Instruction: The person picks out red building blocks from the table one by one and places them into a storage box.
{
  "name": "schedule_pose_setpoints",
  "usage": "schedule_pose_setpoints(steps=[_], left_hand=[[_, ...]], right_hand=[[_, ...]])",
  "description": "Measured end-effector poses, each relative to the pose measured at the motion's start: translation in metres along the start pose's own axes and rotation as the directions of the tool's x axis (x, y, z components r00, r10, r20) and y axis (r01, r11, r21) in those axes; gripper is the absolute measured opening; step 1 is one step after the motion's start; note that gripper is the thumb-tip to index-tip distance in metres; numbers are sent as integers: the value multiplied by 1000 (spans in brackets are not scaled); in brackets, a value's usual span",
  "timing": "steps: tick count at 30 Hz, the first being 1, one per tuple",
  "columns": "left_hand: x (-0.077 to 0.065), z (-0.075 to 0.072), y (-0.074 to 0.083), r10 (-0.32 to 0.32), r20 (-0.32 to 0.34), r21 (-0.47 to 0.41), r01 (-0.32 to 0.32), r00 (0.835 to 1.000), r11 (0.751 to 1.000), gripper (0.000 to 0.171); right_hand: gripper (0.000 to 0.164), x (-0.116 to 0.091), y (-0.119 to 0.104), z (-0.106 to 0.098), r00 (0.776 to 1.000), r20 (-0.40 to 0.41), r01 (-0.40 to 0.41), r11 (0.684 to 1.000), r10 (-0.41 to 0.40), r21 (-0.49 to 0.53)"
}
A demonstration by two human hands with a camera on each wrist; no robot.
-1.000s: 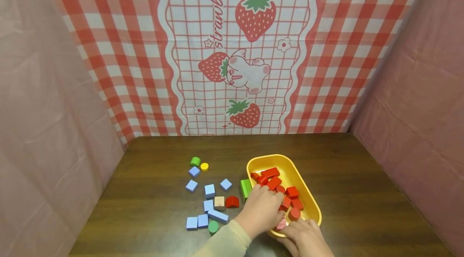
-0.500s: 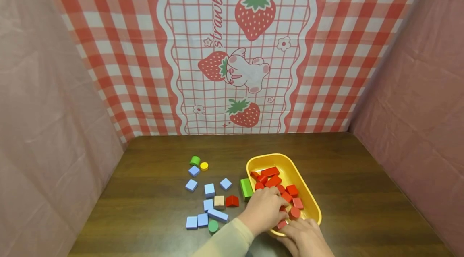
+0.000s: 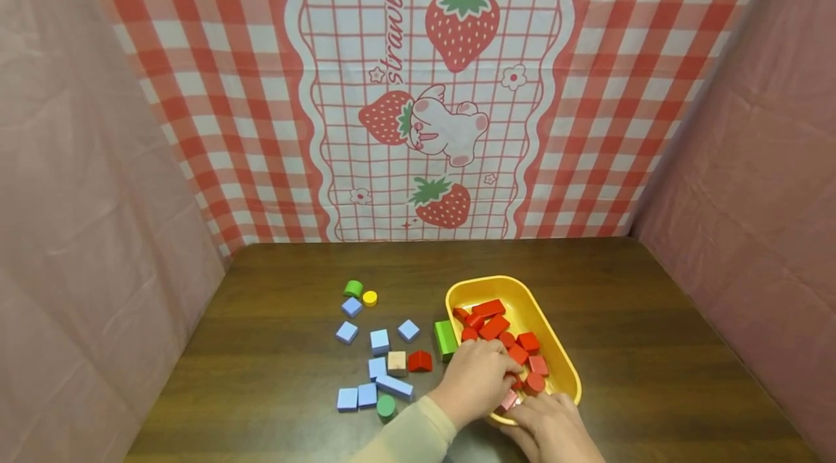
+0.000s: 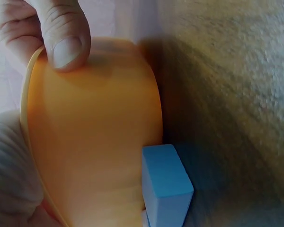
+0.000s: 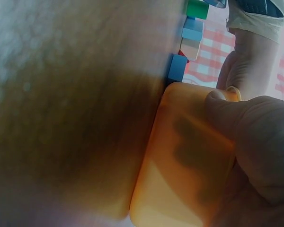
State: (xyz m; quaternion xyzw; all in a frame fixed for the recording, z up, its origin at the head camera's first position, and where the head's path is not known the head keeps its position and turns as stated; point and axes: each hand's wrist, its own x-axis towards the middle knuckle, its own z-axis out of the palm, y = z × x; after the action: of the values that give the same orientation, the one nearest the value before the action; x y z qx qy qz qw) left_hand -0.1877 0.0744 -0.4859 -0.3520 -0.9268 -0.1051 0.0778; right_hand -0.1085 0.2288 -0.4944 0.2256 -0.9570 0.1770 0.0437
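A yellow plastic tray [image 3: 551,336] holds several red blocks [image 3: 494,326]. My left hand [image 3: 475,381] reaches over its left rim, fingers down among the blocks; what the fingertips hold is hidden. My right hand [image 3: 551,423] grips the near rim, with the thumb [image 5: 220,106] against the outer wall in the right wrist view. A pinkish-red block [image 3: 508,400] lies between the hands in the tray's near end. In the left wrist view, the right thumb [image 4: 66,47] presses the tray's outer wall [image 4: 94,127], and a bluish-looking block [image 4: 168,179] stands against that wall.
Left of the tray lie several blue blocks [image 3: 395,387], a wooden block [image 3: 397,363], a red roof-shaped block [image 3: 420,361] and a green cylinder [image 3: 386,408]. A green block [image 3: 446,340] sits against the tray's left side. Farther back are a green arched piece [image 3: 353,289] and a yellow disc [image 3: 370,297].
The left fingers shift slightly among the red blocks. The pinkish-red block between the hands now shows a lighter face. The right hand stays on the rim, and the tray keeps its place.
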Motion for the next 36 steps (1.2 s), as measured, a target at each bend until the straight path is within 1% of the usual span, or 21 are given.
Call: schedule_pose_setpoints(steps=[4, 6, 12, 15, 21, 24, 31, 36], left_hand=[[0, 1, 2, -18, -32, -8, 18, 999, 1000, 14], [0, 1, 3, -28, -39, -10, 28, 999, 1000, 13], [0, 3, 3, -40, 1, 16, 40, 999, 999, 19], [0, 3, 3, -40, 12, 21, 39, 999, 999, 20], [0, 4, 2, -32, 19, 27, 32, 999, 999, 21], [0, 3, 3, -29, 24, 36, 28, 999, 999, 22], [0, 3, 3, -43, 26, 27, 42, 999, 999, 15], [0, 4, 3, -40, 18, 26, 40, 999, 999, 13]], right_hand=[[13, 1, 0, -2, 1000, 24, -11, 1000, 11, 16], [13, 1, 0, -2, 1000, 28, -14, 1000, 14, 19], [14, 1, 0, -2, 998, 51, -35, 999, 34, 28], [12, 1, 0, -1, 999, 40, -27, 999, 26, 21], [13, -1, 0, 1, 1000, -21, 8, 1000, -8, 2], [14, -1, 0, 2, 999, -34, 14, 1000, -14, -1], [14, -2, 0, 2, 999, -42, 24, 1000, -25, -13], [13, -1, 0, 1, 1000, -28, 12, 1000, -12, -9]])
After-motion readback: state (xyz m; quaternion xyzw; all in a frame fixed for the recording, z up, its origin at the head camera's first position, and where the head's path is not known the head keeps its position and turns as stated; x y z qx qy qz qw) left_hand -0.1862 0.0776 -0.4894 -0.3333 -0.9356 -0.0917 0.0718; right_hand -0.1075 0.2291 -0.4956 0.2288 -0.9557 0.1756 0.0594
